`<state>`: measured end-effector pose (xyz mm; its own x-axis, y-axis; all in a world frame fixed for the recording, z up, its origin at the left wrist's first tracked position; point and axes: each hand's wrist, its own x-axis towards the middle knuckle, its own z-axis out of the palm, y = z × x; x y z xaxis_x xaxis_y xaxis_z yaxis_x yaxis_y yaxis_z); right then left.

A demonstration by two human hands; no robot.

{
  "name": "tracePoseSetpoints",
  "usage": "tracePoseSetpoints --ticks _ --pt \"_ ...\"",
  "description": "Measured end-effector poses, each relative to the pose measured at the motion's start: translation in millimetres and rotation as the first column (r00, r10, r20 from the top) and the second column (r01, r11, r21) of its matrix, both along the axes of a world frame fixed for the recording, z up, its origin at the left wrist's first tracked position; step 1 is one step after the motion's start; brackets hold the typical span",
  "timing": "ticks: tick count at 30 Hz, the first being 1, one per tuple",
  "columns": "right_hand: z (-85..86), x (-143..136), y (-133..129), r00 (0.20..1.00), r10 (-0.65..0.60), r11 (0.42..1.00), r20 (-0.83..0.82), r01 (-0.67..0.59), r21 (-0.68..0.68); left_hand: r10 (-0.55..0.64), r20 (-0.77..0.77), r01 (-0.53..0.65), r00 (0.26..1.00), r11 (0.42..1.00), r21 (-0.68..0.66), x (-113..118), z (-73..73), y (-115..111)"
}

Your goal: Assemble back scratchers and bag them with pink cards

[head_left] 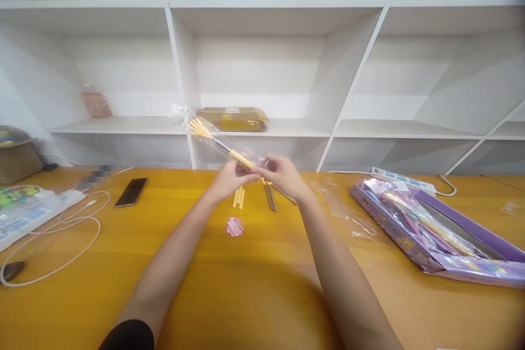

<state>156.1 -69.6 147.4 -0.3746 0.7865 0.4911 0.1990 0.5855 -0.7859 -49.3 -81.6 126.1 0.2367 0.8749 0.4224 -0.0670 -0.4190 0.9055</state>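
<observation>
pink tags (234, 227): small pile on the table (229, 284), frame centre
yellow sticks (238, 198): lying just above the tags
metal rods (269, 197): right of the sticks, partly hidden by the right hand
left hand (230, 178): fingers clamped on the back scratcher's handle
right hand (284, 176): fingers pinched at the handle's lower end
back scratcher (241, 159): held tilted, mid-frame, in clear wrapper (181, 115)
brown package (233, 119): on the shelf (295, 127) behind

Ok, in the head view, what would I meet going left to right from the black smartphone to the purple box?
Black smartphone → hand-shaped yellow end of the wrapped backscratcher → left hand → right hand → clear plastic wrappers → purple box.
</observation>
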Motion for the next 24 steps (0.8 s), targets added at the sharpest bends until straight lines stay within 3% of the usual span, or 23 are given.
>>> tracePoseSetpoints --ticks 7,12,17,24 --pt "1.4 -2 -2 0.998 0.044 0.997 -0.052 -0.048 -0.067 0.063 0.011 -0.063 0.998 0.998 -0.002 3 -3.6 4" --pt "5.2 -4 -7 0.982 0.112 0.982 -0.153 -0.133 -0.134 0.051 -0.007 -0.05 0.999 0.996 0.074 5 -1.8 1" --pt "6.4 -4 -9 0.983 0.067 0.983 -0.171 -0.095 -0.157 0.098 -0.104 -0.083 0.99 0.987 0.134 4 -5.6 5" --pt "5.9 -6 -9 0.987 0.016 0.992 -0.16 -0.035 -0.118 0.132 -0.091 -0.106 0.987 0.963 0.246 5 -4.6 3"
